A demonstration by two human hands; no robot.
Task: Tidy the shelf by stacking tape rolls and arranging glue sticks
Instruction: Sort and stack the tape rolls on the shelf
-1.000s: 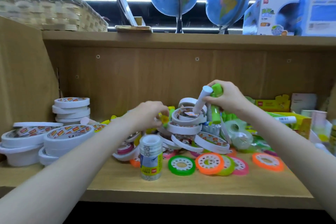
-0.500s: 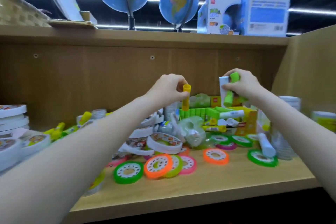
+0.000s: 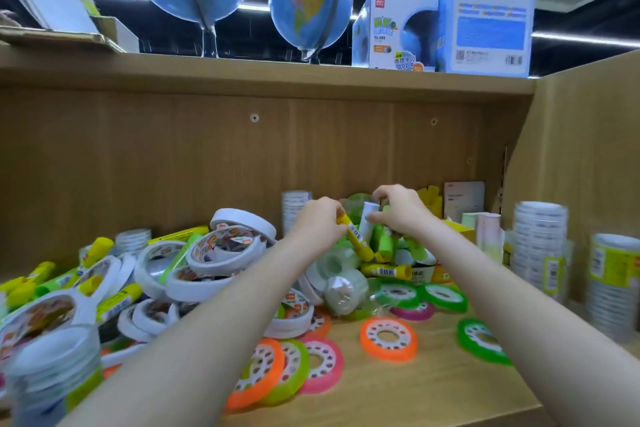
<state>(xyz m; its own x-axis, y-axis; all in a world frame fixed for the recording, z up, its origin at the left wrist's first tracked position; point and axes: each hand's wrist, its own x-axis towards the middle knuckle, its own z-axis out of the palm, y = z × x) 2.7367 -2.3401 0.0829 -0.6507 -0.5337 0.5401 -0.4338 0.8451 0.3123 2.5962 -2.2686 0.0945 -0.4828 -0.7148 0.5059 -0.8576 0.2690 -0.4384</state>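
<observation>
Both hands lower now — left hand (image 3: 317,227) pinching yellow glue stick (image 3: 356,237), right hand (image 3: 398,211) on green ones (image 3: 381,243).

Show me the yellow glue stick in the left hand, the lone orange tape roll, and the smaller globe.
yellow glue stick (image 3: 356,240), head view, middle of its labelled barrel
orange tape roll (image 3: 388,339), head view, white hub
smaller globe (image 3: 304,7), head view, blue sphere

Head view, forward and down, close over shelf (image 3: 398,388).
</observation>
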